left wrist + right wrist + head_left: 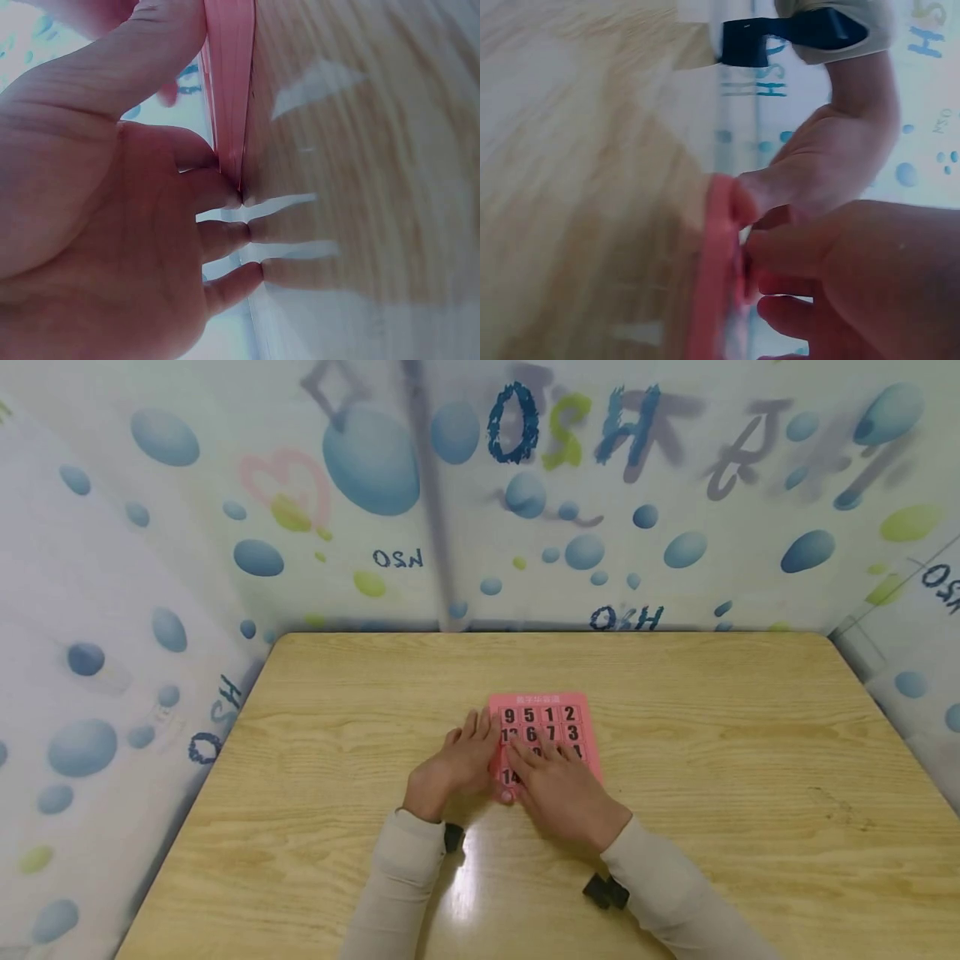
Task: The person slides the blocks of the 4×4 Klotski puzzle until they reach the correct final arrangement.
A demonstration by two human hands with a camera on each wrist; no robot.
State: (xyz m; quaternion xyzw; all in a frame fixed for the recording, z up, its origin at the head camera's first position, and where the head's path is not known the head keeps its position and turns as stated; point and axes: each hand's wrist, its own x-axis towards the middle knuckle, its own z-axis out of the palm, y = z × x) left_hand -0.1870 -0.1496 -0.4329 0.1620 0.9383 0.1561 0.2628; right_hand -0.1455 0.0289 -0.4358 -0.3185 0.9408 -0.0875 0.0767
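Observation:
A pink sliding number puzzle (592,747) lies flat on the table, black numbers on its tiles and white lettering along its far border. Its top rows show clearly; the lower ones are partly covered. The left hand (461,764) rests along the puzzle's left edge. In the left wrist view its fingers (225,240) stretch out fairly straight with their tips on the tabletop, and the thumb (161,45) lies against the puzzle's side. Across the lower tiles reaches the right hand (562,793), fingers extended, fingertips on the tiles. What lies under its palm is hidden.
The wooden table (735,718) reflects light near its front. Behind it and at the sides are pale walls (465,527) with blue and green drops and lettering. Black wrist devices (606,891) sit at both sleeve cuffs.

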